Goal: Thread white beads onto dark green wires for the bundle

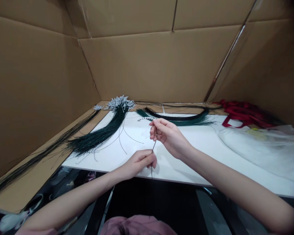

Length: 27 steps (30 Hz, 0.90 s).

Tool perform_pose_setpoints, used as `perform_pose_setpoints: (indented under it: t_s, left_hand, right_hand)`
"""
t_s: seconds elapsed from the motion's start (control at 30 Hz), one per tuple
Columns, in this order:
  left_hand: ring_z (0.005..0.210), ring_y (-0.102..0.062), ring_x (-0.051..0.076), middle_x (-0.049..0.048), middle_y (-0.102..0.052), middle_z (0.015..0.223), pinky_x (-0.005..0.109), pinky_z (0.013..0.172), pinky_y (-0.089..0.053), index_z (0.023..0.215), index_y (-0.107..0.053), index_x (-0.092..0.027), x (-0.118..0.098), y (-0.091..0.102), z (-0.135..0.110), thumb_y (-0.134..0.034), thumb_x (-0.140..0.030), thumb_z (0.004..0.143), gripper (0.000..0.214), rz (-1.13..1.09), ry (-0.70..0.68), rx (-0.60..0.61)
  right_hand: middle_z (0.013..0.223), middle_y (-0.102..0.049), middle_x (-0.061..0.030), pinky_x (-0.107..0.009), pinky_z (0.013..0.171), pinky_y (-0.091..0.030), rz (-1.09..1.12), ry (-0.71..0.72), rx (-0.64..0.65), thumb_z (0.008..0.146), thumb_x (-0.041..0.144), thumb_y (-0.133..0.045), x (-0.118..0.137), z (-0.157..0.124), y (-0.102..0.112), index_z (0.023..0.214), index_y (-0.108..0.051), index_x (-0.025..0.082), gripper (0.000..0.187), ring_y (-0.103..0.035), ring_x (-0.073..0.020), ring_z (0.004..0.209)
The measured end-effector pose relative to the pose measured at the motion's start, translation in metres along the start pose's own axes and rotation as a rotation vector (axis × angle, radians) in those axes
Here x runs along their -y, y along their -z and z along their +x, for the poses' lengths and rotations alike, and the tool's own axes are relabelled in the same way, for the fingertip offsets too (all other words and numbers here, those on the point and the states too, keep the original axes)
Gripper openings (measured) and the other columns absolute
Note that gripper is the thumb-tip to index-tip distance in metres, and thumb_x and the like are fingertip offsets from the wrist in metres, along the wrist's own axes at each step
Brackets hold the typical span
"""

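Note:
Over the white board (186,169) both my hands are closed around one thin dark wire stem (154,146). My left hand (144,160) grips its lower part, and the tail pokes out below the fist. Higher up and slightly to the right, my right hand (166,132) pinches the upper part. From its fingertips a short white beaded sprig (147,118) points to the left. How the sprig and stem meet is hidden by my fingers. To the left lies a thick bundle of dark green wire stems (105,130) with white beaded tips (121,102).
A thinner bundle of long dark stems (46,150) runs along the left edge. Behind my hands lie curved bunches of green and black wires (183,120). Red ribbon (247,111) and a clear plastic bag (264,150) are at the right. Cardboard walls (147,68) enclose the work surface.

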<state>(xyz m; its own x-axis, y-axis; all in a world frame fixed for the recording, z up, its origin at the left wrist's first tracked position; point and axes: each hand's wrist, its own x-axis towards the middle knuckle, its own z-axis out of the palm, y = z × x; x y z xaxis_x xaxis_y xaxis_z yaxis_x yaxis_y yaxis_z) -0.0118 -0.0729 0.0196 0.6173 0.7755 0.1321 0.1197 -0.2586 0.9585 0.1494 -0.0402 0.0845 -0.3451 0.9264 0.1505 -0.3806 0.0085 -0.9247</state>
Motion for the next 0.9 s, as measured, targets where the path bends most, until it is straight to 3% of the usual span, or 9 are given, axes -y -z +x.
perform_pose_setpoints:
  t_s: [0.23,0.4,0.63,0.7,0.9]
  left_hand:
    - [0.07,-0.046,0.012,0.0011,-0.05,0.073,0.023,0.068,-0.035,0.072,-0.057,-0.012,-0.009,0.013,-0.024,-0.042,-0.043,0.099,0.044,0.038,0.088,0.105]
    - [0.069,-0.047,0.012,0.0014,-0.052,0.07,0.024,0.069,-0.036,0.069,-0.057,-0.013,-0.013,0.019,-0.034,-0.04,-0.044,0.099,0.047,0.097,0.089,0.178]
    - [0.07,-0.05,0.012,0.0019,-0.053,0.072,0.023,0.07,-0.038,0.07,-0.058,-0.014,-0.026,0.033,-0.045,-0.036,-0.041,0.101,0.047,0.23,0.093,0.284]
    - [0.072,-0.051,0.012,0.0018,-0.054,0.074,0.023,0.072,-0.038,0.072,-0.058,-0.014,-0.033,0.042,-0.049,-0.037,-0.038,0.101,0.043,0.29,0.084,0.246]
    - [0.072,-0.052,0.013,0.0002,-0.056,0.075,0.022,0.068,-0.038,0.078,-0.058,-0.017,-0.052,0.076,-0.064,-0.04,-0.038,0.1,0.035,0.407,0.107,-0.015]
  right_hand:
    - [0.066,-0.054,0.0037,-0.021,0.053,-0.036,0.073,-0.025,0.072,0.087,0.037,-0.067,0.003,-0.005,0.007,0.091,-0.064,0.016,0.022,-0.049,-0.0067,0.056]
    - [0.07,-0.052,0.0027,-0.022,0.056,-0.039,0.088,-0.076,0.143,0.087,0.034,-0.067,0.006,-0.006,0.008,0.092,-0.066,0.015,0.02,-0.047,-0.0074,0.058]
    - [0.077,-0.059,0.0016,-0.025,0.071,-0.048,0.138,-0.095,0.177,0.086,0.032,-0.069,0.003,-0.012,0.015,0.088,-0.061,0.02,0.015,-0.059,-0.0103,0.069]
    - [0.082,-0.062,0.0006,-0.027,0.078,-0.05,0.157,-0.091,0.172,0.084,0.031,-0.072,0.002,-0.013,0.018,0.088,-0.061,0.02,0.016,-0.063,-0.0118,0.076]
    - [0.087,-0.066,0.0,-0.028,0.087,-0.051,0.229,-0.057,0.188,0.08,0.023,-0.075,0.004,-0.013,0.022,0.091,-0.062,0.021,0.017,-0.067,-0.0144,0.089]
